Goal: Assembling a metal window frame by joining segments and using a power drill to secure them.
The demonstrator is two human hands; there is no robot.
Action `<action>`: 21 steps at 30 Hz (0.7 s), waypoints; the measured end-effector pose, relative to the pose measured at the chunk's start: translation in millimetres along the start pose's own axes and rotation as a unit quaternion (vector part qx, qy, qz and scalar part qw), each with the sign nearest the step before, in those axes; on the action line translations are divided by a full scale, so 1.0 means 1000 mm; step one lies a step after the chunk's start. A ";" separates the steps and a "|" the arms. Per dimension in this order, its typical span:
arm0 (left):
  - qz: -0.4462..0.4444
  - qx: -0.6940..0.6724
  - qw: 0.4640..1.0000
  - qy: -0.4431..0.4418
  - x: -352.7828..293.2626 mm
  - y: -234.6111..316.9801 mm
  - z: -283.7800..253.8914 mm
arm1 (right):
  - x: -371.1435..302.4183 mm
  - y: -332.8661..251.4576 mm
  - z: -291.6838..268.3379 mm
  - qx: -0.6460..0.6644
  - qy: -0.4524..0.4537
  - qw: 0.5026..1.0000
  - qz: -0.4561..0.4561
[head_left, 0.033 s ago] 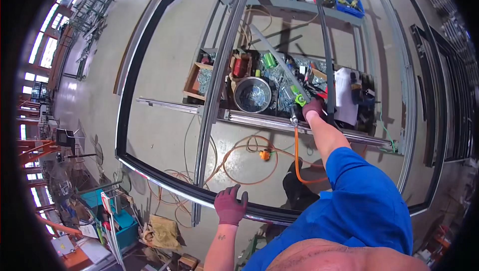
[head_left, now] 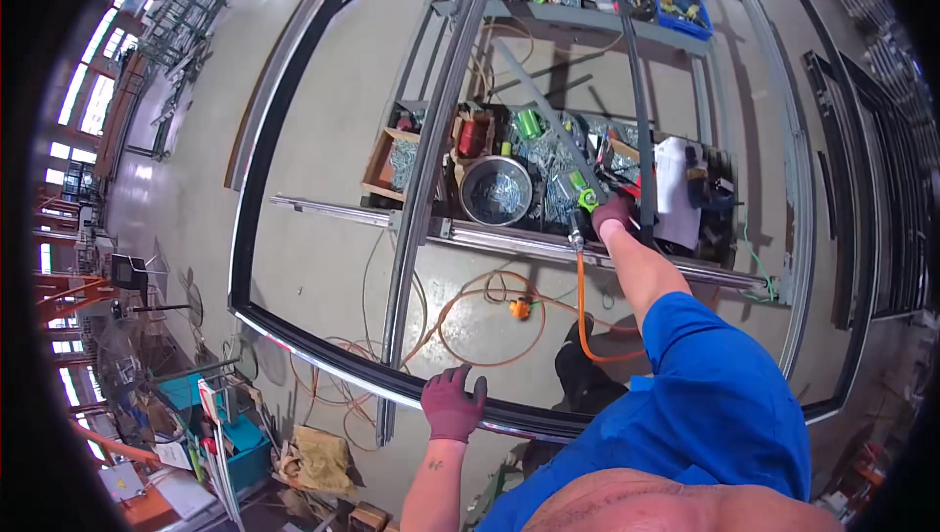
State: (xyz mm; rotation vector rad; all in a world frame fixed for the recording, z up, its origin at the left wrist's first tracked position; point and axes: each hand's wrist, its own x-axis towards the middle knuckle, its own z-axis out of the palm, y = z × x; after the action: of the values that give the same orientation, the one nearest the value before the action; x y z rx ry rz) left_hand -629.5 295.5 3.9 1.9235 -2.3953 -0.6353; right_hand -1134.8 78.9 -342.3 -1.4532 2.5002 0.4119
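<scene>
My left hand (head_left: 452, 405), in a maroon glove, rests on the near edge of a large black-edged frame (head_left: 323, 361). Its fingers lie stretched forward with the thumb apart, and it grips nothing. Reaching forward, my gloved right hand (head_left: 614, 212) is closed in the cluttered parts tray, right beside a bright green tool part (head_left: 587, 198). What its fingers grip is hidden. Just left of that hand, an orange hose (head_left: 584, 307) ends in a metal fitting (head_left: 576, 237). A round metal bowl (head_left: 495, 189) of small metal fasteners stands farther left.
A wooden box (head_left: 384, 162) of fasteners sits left of the bowl, and a white sheet (head_left: 678, 189) lies right of my right hand. Metal rails (head_left: 416, 189) cross above the tray. Coiled hose (head_left: 490, 322) lies on the floor. A blue crate (head_left: 682, 5) stands at the back.
</scene>
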 end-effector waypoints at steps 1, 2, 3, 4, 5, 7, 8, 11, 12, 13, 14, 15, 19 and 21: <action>-0.040 0.013 0.999 -0.008 -0.025 -0.013 0.000 | -0.036 -0.053 -0.034 0.364 -0.001 0.922 0.133; -0.040 0.011 0.999 -0.012 -0.031 -0.014 0.002 | -0.052 -0.062 -0.061 0.431 0.022 0.892 0.135; -0.029 0.010 1.000 -0.004 -0.033 -0.012 0.002 | -0.065 -0.054 -0.084 0.496 0.050 0.855 0.140; -0.012 0.010 1.000 -0.007 -0.023 -0.003 0.001 | -0.066 -0.024 -0.092 0.558 0.089 0.816 0.120; -0.060 0.022 0.998 -0.009 -0.051 -0.014 0.001 | -0.127 -0.062 -0.155 0.622 0.042 0.780 0.056; -0.006 0.014 1.000 0.005 -0.041 -0.012 0.011 | -0.173 -0.033 -0.189 0.791 0.008 0.612 0.028; -0.022 0.042 0.999 -0.014 -0.041 -0.003 0.004 | -0.212 -0.019 -0.218 0.813 -0.010 0.582 -0.012; 0.029 -0.060 0.996 0.057 -0.045 0.002 0.025 | -0.313 0.024 -0.225 0.753 -0.044 0.638 -0.155; 0.050 -0.140 0.986 0.069 -0.054 0.030 0.020 | -0.363 0.037 -0.245 0.695 -0.045 0.696 -0.176; 0.111 -0.173 0.975 0.088 -0.061 0.067 0.013 | -0.408 0.057 -0.257 0.634 -0.043 0.750 -0.183; 0.173 -0.226 0.954 0.091 -0.070 0.104 0.013 | -0.440 0.073 -0.254 0.633 -0.055 0.758 -0.149; 0.185 -0.235 0.953 0.034 -0.086 0.155 -0.005 | -0.470 0.088 -0.245 0.631 -0.067 0.764 -0.112; 0.329 -0.283 0.900 0.051 -0.144 0.245 0.034 | -0.562 0.130 -0.183 0.755 0.021 0.653 -0.052; 0.308 -0.253 0.913 0.086 -0.170 0.258 0.067 | -0.594 0.165 -0.160 0.666 0.038 0.742 -0.062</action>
State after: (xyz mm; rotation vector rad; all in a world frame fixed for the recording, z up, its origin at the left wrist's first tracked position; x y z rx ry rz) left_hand -845.3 518.6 64.3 0.9130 -2.2323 -0.8692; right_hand -997.4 582.3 22.0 -0.8936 1.7772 -1.2424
